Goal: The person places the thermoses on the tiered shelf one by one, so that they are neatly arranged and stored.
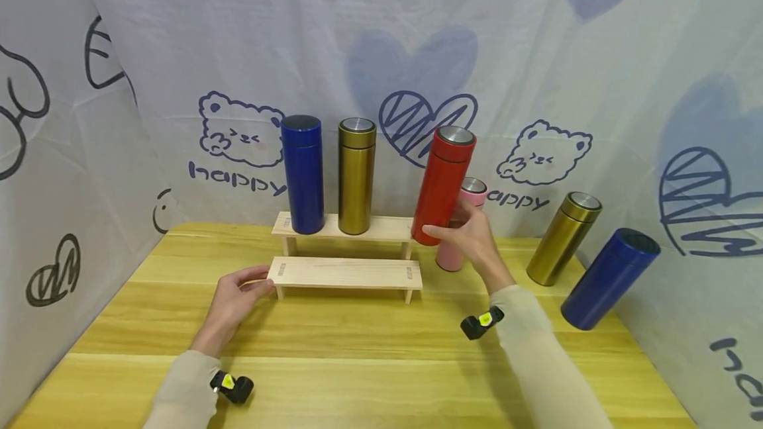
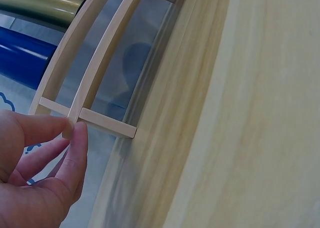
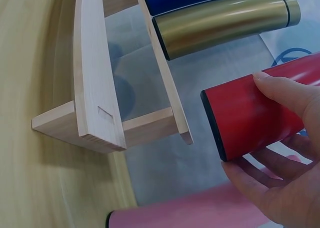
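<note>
My right hand [image 1: 471,234] grips a red thermos bottle [image 1: 442,184] round its lower part. In the right wrist view the bottle's dark base is apart from the upper shelf's end. With thumb and fingers, my left hand [image 1: 235,296] pinches the left end of the lower board of a two-step wooden rack [image 1: 346,272]. On the upper step stand a blue thermos [image 1: 305,177] at the left and a gold thermos [image 1: 356,177] beside it. The lower step bears nothing. A pink thermos [image 1: 450,257] stands behind my right hand, partly hidden by it and the red one.
To the right, a second gold thermos [image 1: 563,240] and a second blue thermos [image 1: 609,280] stand on the wooden table [image 1: 357,363]. A white cloth [image 1: 268,38] with printed hearts and bears hangs behind and at both sides.
</note>
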Demonstrator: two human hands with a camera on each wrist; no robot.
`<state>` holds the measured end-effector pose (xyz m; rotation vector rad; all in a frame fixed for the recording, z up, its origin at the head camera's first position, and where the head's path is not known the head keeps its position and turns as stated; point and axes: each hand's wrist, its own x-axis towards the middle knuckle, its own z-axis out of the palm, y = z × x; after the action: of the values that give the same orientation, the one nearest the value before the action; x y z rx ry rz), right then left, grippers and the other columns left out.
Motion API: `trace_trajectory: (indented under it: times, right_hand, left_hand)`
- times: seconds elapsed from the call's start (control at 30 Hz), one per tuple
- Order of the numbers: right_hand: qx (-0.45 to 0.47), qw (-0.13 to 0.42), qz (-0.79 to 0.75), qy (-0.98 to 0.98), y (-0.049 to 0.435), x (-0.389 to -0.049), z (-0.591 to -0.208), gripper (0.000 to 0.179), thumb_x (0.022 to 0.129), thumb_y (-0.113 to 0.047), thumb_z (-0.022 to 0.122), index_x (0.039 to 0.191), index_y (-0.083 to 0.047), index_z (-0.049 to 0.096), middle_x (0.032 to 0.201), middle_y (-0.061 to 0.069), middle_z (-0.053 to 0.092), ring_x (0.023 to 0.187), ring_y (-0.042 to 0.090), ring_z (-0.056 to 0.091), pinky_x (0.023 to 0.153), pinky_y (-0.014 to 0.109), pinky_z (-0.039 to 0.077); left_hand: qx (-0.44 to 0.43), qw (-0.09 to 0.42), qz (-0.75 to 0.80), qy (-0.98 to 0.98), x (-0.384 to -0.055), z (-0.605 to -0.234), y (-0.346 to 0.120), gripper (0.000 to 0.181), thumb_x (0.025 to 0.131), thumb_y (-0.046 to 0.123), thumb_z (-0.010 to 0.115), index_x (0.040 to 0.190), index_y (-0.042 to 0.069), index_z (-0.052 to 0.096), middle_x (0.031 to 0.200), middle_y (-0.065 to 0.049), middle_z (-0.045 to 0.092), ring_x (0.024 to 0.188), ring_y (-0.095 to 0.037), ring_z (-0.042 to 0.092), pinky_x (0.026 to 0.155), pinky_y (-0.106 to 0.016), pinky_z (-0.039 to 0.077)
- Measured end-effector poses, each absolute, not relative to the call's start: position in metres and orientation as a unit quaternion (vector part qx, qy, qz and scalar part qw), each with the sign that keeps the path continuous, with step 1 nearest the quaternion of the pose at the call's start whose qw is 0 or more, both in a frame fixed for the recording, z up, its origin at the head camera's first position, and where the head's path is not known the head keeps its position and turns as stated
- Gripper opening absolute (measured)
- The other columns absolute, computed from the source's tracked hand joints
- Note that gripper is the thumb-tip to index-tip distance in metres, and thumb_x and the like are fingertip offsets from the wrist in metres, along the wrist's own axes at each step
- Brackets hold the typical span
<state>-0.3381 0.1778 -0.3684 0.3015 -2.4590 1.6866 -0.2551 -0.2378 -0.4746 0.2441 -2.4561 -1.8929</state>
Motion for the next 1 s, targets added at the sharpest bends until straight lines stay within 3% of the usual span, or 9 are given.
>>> trace_trajectory:
  times: [0.4, 0.77, 1.0]
  right_hand:
    - [0.099, 0.061, 0.561, -0.819, 0.163, -0.348, -0.364, 0.078, 0.081, -0.024, 0.089, 0.149, -0.016, 0.052, 0.137, 0.015, 0.066, 0.122, 0.037, 0.065, 0.106, 0.052, 0.053]
    - [0.089, 0.049, 0.555, -0.826, 0.153, -0.353, -0.359, 0.080, 0.081, -0.023, 0.089, 0.149, -0.008, 0.050, 0.137, 0.019, 0.064, 0.122, 0.040, 0.065, 0.105, 0.052, 0.054]
    - [0.076, 0.044, 0.541, -0.836, 0.147, -0.357, -0.359, 0.083, 0.080, -0.029, 0.090, 0.150, -0.010, 0.050, 0.139, 0.017, 0.064, 0.126, 0.038, 0.064, 0.106, 0.052, 0.053]
  left_hand:
    - [0.077, 0.021, -0.591, -0.803, -0.255, -0.474, -0.240, 0.047, 0.103, 0.015, 0.064, 0.146, -0.001, 0.055, 0.145, -0.026, 0.058, 0.108, -0.006, 0.067, 0.085, -0.015, 0.054]
    - [0.082, 0.029, -0.567, -0.819, -0.255, -0.473, -0.237, 0.046, 0.102, 0.016, 0.066, 0.145, 0.002, 0.058, 0.141, -0.024, 0.060, 0.120, -0.026, 0.064, 0.080, -0.011, 0.051]
    - [0.083, 0.029, -0.569, -0.818, -0.255, -0.474, -0.238, 0.047, 0.101, 0.015, 0.066, 0.145, 0.002, 0.057, 0.141, -0.023, 0.061, 0.120, -0.026, 0.063, 0.080, -0.011, 0.051]
